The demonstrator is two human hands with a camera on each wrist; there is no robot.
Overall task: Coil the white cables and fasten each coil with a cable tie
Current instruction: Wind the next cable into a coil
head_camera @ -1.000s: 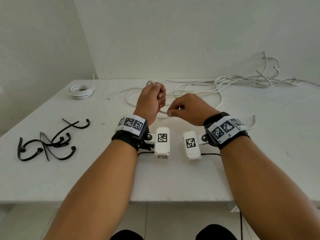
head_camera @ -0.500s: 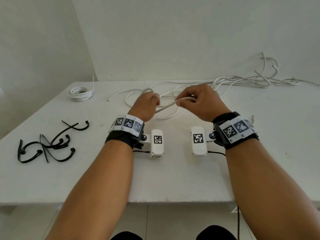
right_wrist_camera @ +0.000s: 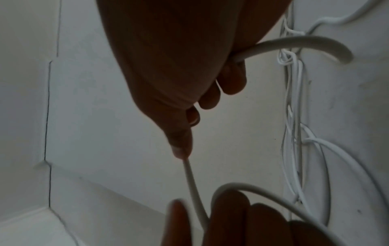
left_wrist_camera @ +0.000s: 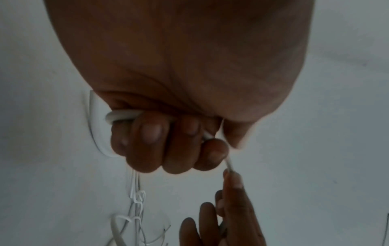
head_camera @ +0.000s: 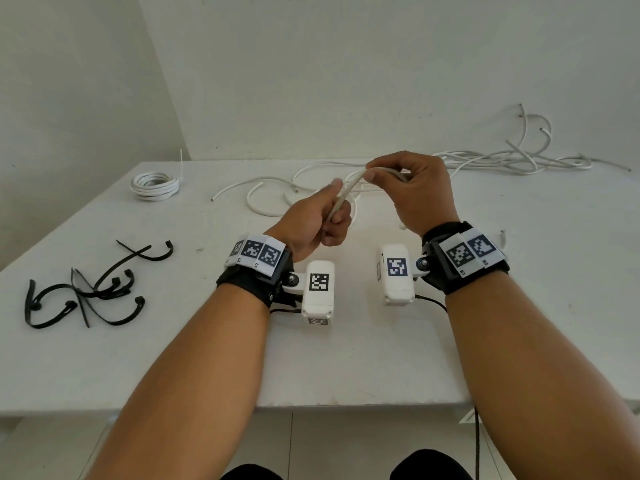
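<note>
On the white table (head_camera: 346,368), a tangle of loose cables (head_camera: 512,161) lay far right of the hands along the back edge, a finished coil (head_camera: 155,186) sat at the far left, and black cable ties (head_camera: 86,292) were scattered nearer on the left. Above the table's middle, the left hand (head_camera: 311,223) clenched around the white cable (head_camera: 346,194), its fingers (left_wrist_camera: 151,141) wrapped over a loop. Just right of it, the right hand (head_camera: 415,188) pinched the same cable.
</note>
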